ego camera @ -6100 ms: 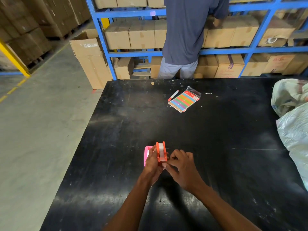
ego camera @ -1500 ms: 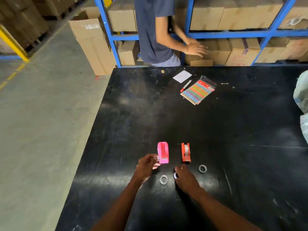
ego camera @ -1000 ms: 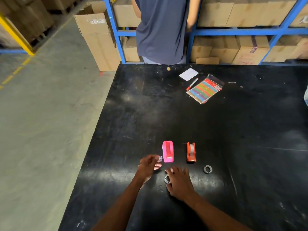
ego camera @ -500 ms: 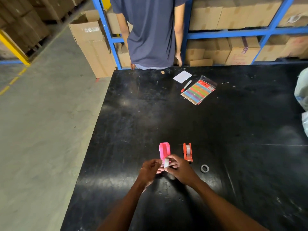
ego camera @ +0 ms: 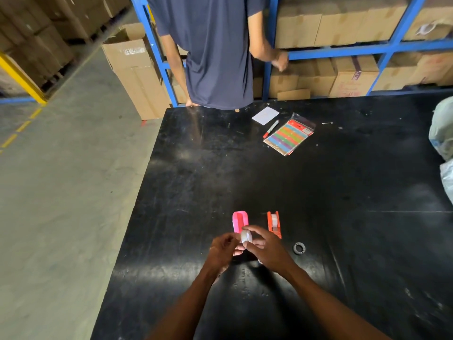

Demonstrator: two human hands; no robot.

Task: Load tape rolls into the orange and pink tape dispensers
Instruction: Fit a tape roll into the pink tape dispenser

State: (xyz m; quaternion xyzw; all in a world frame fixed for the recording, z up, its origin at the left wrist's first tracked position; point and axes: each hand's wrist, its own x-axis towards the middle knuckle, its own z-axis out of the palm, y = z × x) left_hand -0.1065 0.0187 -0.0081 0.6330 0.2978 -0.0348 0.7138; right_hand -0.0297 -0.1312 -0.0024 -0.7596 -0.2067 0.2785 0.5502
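Black table (ego camera: 318, 217) under your arms. Pink dispenser (ego camera: 239, 220) upright, empty, orange dispenser (ego camera: 274, 223) just right of it, roll already inside. Your right hand (ego camera: 268, 249) pinches a white tape roll (ego camera: 245, 236) just near side of the pink one; left hand (ego camera: 224, 249) fingers curled, touching it. Spare ring (ego camera: 299, 248) lies well right.

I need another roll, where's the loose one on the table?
The spare tape roll lies on the black table, right of the right hand, near the orange dispenser.
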